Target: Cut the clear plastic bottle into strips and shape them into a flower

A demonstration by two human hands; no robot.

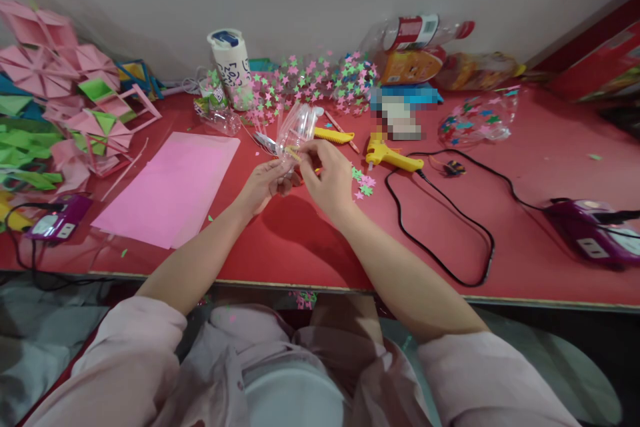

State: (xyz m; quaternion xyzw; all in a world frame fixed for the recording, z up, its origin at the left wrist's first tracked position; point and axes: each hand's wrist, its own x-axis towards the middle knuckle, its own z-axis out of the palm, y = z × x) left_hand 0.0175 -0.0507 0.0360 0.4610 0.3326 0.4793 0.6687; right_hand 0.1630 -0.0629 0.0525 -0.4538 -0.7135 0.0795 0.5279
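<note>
Both hands meet above the middle of the red table point(260, 247). My left hand point(265, 184) is closed around the lower edge of a clear plastic piece point(287, 159). In a pinch, my right hand point(327, 177) has a thin yellowish strip point(293, 154) pressed against that piece; its exact kind is too small to tell. Just behind the fingers lies a clear, shiny plastic object point(301, 122), partly hidden. A yellow utility knife point(335, 136) rests beside it, along with a pencil point(341, 130). Small pink and green paper stars point(363, 182) lie right of my right hand.
A yellow glue gun point(395, 156) trails a black cord to a purple power strip point(593, 230). Pink paper sheets point(170, 190) lie at left near folded paper shapes point(43, 70). Star-covered plastic point(320, 84), a white canister point(230, 67) and bottles point(425, 30) line the wall.
</note>
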